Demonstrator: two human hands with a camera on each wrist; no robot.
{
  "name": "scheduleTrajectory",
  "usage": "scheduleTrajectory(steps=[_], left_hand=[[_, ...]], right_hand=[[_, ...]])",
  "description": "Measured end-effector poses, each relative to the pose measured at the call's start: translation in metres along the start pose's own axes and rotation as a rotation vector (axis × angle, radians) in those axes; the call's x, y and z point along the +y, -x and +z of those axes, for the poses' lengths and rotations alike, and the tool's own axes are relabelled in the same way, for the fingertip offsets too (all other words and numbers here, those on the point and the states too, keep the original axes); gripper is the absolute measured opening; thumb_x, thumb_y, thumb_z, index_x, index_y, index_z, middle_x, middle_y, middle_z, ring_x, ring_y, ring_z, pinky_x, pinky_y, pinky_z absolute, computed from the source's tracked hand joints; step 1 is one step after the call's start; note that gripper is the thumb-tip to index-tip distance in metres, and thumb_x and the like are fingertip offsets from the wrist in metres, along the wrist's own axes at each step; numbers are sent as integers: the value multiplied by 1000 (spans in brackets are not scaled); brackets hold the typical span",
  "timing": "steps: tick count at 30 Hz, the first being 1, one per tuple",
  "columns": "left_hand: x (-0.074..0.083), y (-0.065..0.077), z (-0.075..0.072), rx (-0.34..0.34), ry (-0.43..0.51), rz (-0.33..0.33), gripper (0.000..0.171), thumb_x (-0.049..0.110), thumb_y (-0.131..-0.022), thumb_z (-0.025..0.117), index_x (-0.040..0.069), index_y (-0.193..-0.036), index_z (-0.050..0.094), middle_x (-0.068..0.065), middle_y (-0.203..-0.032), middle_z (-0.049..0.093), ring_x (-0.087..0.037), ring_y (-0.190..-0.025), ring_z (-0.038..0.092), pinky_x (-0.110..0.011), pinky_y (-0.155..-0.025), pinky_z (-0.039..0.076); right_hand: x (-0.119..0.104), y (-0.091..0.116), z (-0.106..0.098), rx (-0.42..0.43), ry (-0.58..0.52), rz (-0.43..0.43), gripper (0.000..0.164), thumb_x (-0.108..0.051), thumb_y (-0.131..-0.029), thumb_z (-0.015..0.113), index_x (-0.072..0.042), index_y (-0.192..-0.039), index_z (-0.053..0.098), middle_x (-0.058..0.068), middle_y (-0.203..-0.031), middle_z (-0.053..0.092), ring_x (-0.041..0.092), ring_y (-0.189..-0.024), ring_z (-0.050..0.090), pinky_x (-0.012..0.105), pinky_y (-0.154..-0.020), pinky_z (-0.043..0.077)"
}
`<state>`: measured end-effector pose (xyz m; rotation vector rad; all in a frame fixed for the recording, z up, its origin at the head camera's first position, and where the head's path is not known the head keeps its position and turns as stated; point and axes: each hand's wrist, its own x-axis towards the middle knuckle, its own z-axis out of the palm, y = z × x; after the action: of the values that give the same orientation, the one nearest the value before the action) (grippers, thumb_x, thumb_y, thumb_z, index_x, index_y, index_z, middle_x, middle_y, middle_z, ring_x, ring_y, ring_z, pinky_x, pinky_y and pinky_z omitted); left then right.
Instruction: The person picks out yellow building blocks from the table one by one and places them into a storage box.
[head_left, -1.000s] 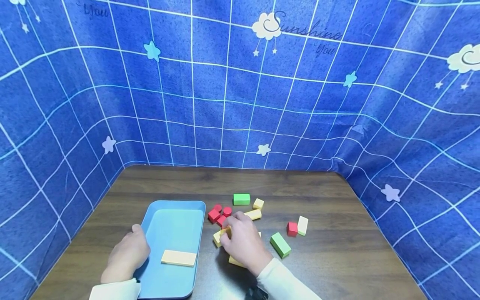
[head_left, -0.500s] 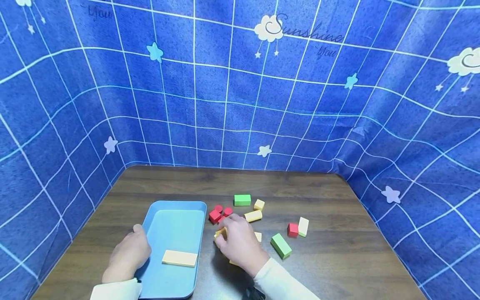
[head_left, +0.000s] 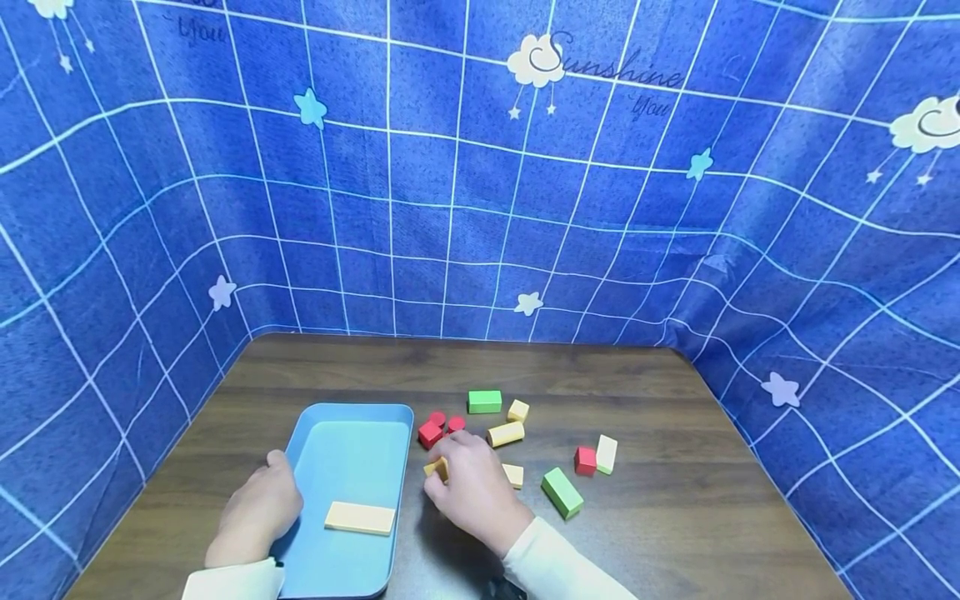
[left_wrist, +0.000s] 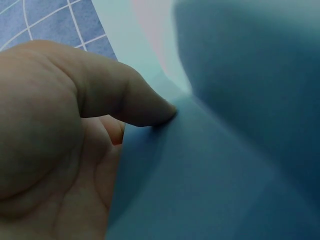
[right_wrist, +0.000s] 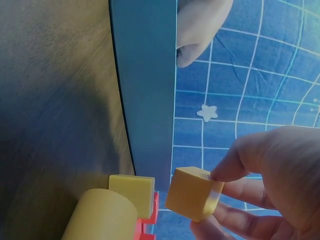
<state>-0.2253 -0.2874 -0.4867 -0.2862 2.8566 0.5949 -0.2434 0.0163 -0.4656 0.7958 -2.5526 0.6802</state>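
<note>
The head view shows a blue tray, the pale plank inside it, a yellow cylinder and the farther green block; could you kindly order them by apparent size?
1. Blue tray
2. Pale plank
3. Yellow cylinder and farther green block: too alike to rank

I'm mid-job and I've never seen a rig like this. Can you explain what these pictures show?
There's no machine here, just a person's bare hands: the left hand and the right hand. The wide picture comes from a camera on the head, looking forward and down; each close-up comes from a camera on one wrist. On the wooden table are a blue tray with a flat pale block inside, plus loose red blocks, green blocks and yellow blocks. The left hand grips the tray's side, thumb against the wall. The right hand pinches a small orange-yellow block.
</note>
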Motion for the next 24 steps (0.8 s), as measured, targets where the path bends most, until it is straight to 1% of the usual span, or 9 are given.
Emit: scheduleTrajectory(steps=[4, 11, 17, 24], left_hand=[[0, 1, 0, -9, 8, -5, 56, 11, -95, 33, -21, -133, 7, -45, -119, 38, -58, -99, 46, -69, -77, 43], [0, 2, 0, 10, 7, 6, 54, 11, -95, 32, -21, -132, 9, -45, -117, 41, -57, -97, 48, -67, -75, 44], [0, 1, 1, -3, 10, -8, 57, 12, -96, 33, -22, -134, 5, -45, -120, 38, -58, -100, 46, -69, -77, 43], [-1, -1, 1, -7, 0, -14, 58, 11, -96, 32, -22, -134, 4, -45, -123, 36, -58, -102, 44, -69, -79, 42]], right_hand=[[-2, 0, 0, -9, -2, 5, 15, -22, -73, 71, -18, -88, 69, -7, -86, 61, 7, -75, 49, 28, -65, 50], [-4, -1, 0, -28, -7, 6, 15, -22, -73, 72, -19, -87, 69, -7, -86, 60, 7, -74, 48, 28, -64, 49], [-5, -2, 2, -21, -6, -11, 14, -22, -73, 72, -19, -86, 69, -8, -84, 60, 7, -74, 48, 28, -64, 48], [-6, -3, 4, -2, 0, -29, 13, -22, -72, 71, -20, -85, 68, -8, -83, 60, 7, -74, 48, 28, -64, 47]])
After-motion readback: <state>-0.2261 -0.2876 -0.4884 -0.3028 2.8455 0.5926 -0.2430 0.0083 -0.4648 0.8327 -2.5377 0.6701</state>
